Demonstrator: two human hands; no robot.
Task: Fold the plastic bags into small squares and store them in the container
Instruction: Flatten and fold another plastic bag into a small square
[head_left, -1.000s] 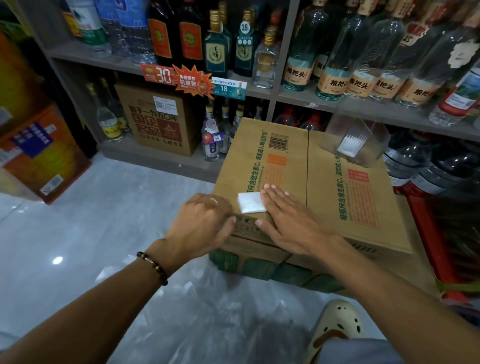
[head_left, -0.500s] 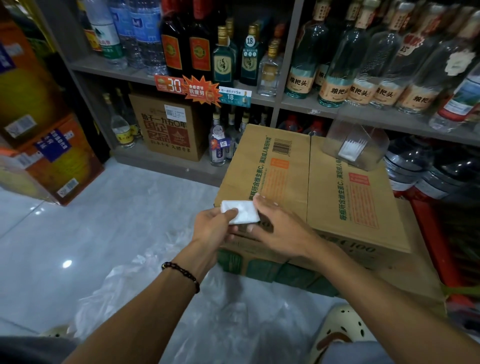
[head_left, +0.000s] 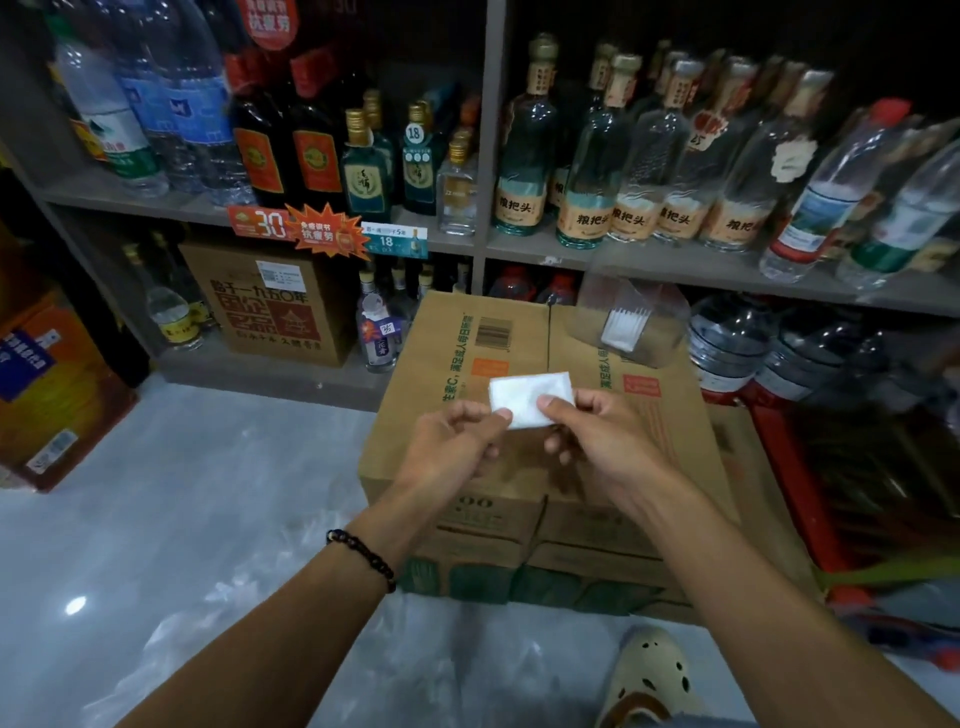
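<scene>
A white plastic bag folded into a small rectangle (head_left: 527, 392) is held in the air above a cardboard box (head_left: 670, 447). My left hand (head_left: 449, 452) pinches its lower left corner. Its lower right edge is pinched by my right hand (head_left: 602, 441). A clear plastic container (head_left: 631, 317) stands on the far right of the box top, with several folded white bags (head_left: 623, 328) inside. Loose clear plastic bags (head_left: 249, 634) lie on the floor under my arms.
Grey shelves (head_left: 675, 262) packed with glass bottles stand right behind the box. A brown carton (head_left: 270, 301) sits on the bottom shelf at left, orange boxes (head_left: 52, 389) at far left, a red crate (head_left: 810, 493) at right. A beige clog (head_left: 649, 675) is at the bottom.
The folded bag went from lying flat on the box under my right hand to being lifted off it, held by both hands and raised further right. The camera tilted up.
</scene>
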